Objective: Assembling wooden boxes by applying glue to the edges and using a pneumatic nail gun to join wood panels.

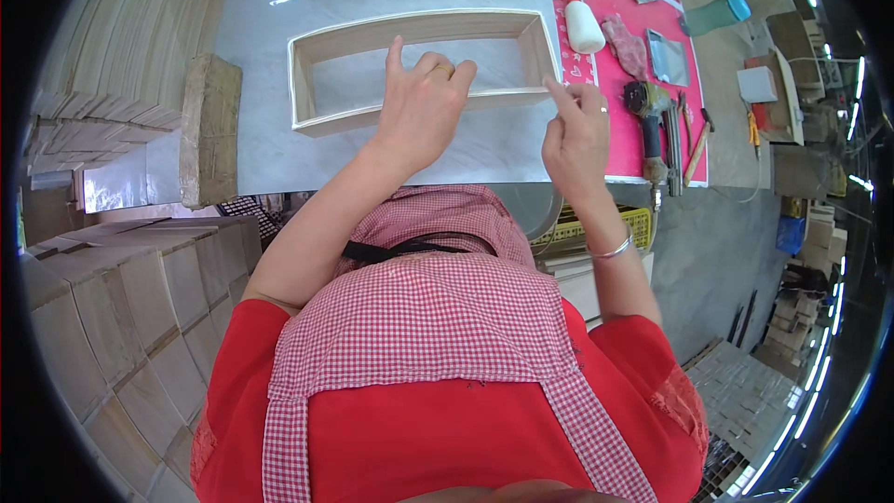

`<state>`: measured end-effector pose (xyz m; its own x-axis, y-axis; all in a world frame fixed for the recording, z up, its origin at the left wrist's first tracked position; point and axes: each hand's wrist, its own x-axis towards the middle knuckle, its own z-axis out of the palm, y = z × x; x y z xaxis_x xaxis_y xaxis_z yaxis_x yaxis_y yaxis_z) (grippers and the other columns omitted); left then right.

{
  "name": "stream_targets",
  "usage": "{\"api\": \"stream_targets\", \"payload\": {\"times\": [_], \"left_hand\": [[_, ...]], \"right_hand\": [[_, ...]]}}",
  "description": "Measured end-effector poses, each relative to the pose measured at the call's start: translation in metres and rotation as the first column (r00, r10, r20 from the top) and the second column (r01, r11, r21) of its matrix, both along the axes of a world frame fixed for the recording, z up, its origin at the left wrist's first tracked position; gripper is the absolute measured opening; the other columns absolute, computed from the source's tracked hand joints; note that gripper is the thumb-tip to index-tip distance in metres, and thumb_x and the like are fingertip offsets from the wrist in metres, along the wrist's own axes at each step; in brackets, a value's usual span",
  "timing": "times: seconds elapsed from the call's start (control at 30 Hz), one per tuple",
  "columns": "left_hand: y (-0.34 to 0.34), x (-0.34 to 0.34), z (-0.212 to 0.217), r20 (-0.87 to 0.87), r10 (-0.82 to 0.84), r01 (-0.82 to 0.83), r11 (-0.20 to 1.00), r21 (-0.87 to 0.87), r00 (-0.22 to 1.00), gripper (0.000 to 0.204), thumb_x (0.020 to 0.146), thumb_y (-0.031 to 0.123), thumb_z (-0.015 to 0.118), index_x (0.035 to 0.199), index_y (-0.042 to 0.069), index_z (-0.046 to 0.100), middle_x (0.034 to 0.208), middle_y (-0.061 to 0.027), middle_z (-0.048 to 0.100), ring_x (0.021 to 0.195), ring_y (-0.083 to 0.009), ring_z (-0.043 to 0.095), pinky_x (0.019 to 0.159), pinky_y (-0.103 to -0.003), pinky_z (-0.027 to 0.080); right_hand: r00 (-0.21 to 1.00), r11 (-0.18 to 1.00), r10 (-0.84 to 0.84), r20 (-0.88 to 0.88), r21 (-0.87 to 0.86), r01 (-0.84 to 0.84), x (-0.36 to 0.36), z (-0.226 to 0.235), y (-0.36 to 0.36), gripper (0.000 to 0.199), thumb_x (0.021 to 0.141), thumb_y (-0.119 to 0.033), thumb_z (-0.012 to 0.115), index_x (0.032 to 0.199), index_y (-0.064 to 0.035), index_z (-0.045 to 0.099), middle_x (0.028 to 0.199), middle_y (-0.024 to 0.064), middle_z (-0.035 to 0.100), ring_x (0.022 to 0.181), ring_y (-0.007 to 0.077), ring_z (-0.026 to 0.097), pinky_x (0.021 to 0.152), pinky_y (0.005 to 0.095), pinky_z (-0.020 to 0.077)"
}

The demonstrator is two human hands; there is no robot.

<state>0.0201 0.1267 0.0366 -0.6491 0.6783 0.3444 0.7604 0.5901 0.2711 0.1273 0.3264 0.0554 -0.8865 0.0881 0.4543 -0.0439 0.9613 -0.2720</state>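
Observation:
A long rectangular wooden frame (419,30) lies on the grey tabletop, with white lines along its upper edges. My left hand (424,102) is over its near side, index finger stretched out and the other fingers bent; nothing shows in its grasp. At the frame's near right corner, my right hand (579,135) has its fingers curled together, the index fingertip against or just over the corner. Whether those fingers hold something small is hidden. A white glue bottle (583,28) with a red tip lies beyond the right hand, beside the frame.
On the pink sheet (619,74) lie a nail gun (650,126), a hammer (697,151) and a pink cloth (626,47). Tall stacks of wooden boards (135,28) stand at left, by an upright wooden block (210,130). A yellow crate (633,224) sits below the table.

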Motion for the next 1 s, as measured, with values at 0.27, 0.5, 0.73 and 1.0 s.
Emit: {"api": "stream_targets", "payload": {"times": [0.27, 0.5, 0.73, 1.0], "left_hand": [[-0.001, 0.004, 0.005, -0.085, -0.003, 0.013, 0.993, 0.116, 0.996, 0.028, 0.077, 0.001, 0.062, 0.105, 0.005, 0.063, 0.084, -0.0088, 0.067, 0.101, -0.024, 0.062, 0.106, -0.066, 0.03], [-0.011, 0.004, 0.032, 0.022, -0.107, 0.108, 0.993, -0.044, 0.994, 0.044, 0.076, 0.005, 0.071, 0.118, 0.005, 0.061, 0.086, -0.0091, 0.068, 0.111, -0.0266, 0.059, 0.113, -0.062, 0.023], [-0.03, 0.005, 0.031, 0.077, -0.059, 0.079, 0.954, -0.29, 0.995, 0.063, 0.076, 0.015, 0.078, 0.135, 0.011, 0.055, 0.099, -0.0061, 0.067, 0.116, -0.0248, 0.055, 0.114, -0.061, 0.022], [-0.042, 0.004, 0.044, 0.039, -0.09, 0.092, 0.994, -0.054, 0.995, 0.062, 0.085, 0.016, 0.075, 0.14, 0.004, 0.05, 0.122, -0.0134, 0.061, 0.121, -0.032, 0.052, 0.111, -0.05, 0.03]], "right_hand": [[0.946, 0.898, 0.096, 0.311, 0.383, -0.217, -0.032, 0.022, 0.017, 0.035, 0.079, -0.001, 0.058, 0.112, -0.0057, 0.07, 0.095, 0.0124, 0.059, 0.085, 0.0317, 0.056, 0.074, 0.045, 0.0444], [0.907, 0.891, -0.4, 0.134, 0.29, 0.35, -0.088, -0.024, 0.188, 0.022, 0.091, -0.017, 0.057, 0.101, -0.0053, 0.072, 0.1, 0.0181, 0.066, 0.093, 0.0365, 0.064, 0.078, 0.0471, 0.0515], [0.844, 0.848, -0.478, 0.243, 0.38, 0.37, -0.125, -0.078, 0.23, 0.019, 0.092, -0.029, 0.055, 0.091, -0.0242, 0.073, 0.086, 0.0039, 0.074, 0.077, 0.0216, 0.072, 0.06, 0.0418, 0.0506], [0.694, 0.722, -0.692, -0.198, -0.173, 0.67, -0.019, -0.029, 0.209, 0.043, 0.076, -0.038, 0.075, 0.101, -0.0032, 0.072, 0.096, 0.019, 0.07, 0.095, 0.0363, 0.067, 0.083, 0.0452, 0.0536]]}}
